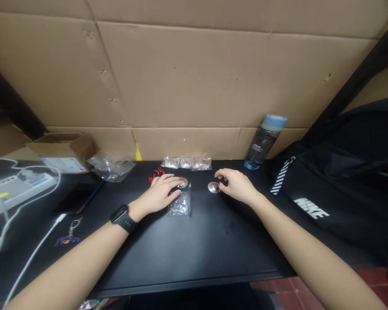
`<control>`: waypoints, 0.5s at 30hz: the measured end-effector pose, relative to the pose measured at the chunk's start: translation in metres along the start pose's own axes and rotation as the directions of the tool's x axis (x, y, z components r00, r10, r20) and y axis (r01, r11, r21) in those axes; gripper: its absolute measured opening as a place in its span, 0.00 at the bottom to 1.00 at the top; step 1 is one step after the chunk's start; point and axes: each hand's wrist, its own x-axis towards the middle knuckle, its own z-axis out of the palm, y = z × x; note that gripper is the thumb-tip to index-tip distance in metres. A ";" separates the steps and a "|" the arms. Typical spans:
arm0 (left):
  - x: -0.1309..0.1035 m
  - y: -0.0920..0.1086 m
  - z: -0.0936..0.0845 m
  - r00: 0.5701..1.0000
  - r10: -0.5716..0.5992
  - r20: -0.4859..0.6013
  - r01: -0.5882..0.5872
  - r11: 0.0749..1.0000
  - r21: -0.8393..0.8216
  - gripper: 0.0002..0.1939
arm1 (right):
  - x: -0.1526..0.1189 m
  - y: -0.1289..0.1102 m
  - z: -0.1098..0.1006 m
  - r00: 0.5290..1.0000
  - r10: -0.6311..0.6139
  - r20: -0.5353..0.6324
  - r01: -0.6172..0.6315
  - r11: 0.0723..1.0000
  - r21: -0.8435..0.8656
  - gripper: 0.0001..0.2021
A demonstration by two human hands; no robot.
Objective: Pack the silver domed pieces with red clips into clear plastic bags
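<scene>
My left hand (pixel 160 192), with a black watch on the wrist, lies palm down with its fingers stretched out. Its fingertips rest on a shiny round metal disc (pixel 183 184) with a bit of red on it. By the thumb is a clear plastic bag (pixel 180 206), flat on the table. My right hand (pixel 235 184) has its fingers curved and apart beside a second metal disc (pixel 212 187), also with red on it; the thumb is close to its edge. Red cord loops (pixel 156 173) lie just beyond my left hand.
Several bagged discs (pixel 186 163) line the cardboard wall (pixel 181 77). A water bottle (pixel 260 144) and a black bag (pixel 336 189) stand right. Left are a small carton (pixel 63 148), crumpled plastic bags (pixel 112 167), a power strip (pixel 26 189), a white cable (pixel 35 249) and a keychain (pixel 68 240).
</scene>
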 end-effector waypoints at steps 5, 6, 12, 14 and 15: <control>0.000 -0.001 0.002 0.999 -0.019 -0.029 0.018 0.998 -0.053 0.21 | 0.000 0.000 0.000 0.995 -0.081 0.050 0.079 0.996 0.039 0.12; 0.000 -0.001 0.003 0.999 -0.022 -0.029 0.020 0.998 -0.058 0.21 | 0.000 0.000 -0.001 0.992 -0.110 0.059 0.107 0.992 0.063 0.12; -0.001 0.002 -0.001 1.000 -0.010 0.005 0.010 1.000 -0.011 0.22 | 0.000 0.005 -0.015 0.934 -0.341 0.107 0.302 0.912 0.277 0.14; -0.001 0.005 -0.003 1.000 0.003 0.001 -0.003 1.000 -0.003 0.22 | 0.001 0.008 -0.018 0.918 -0.373 0.135 0.325 0.902 0.286 0.13; -0.001 0.006 -0.004 1.000 0.008 -0.008 -0.008 1.000 -0.005 0.23 | 0.001 0.010 -0.018 0.912 -0.382 0.151 0.332 0.902 0.277 0.12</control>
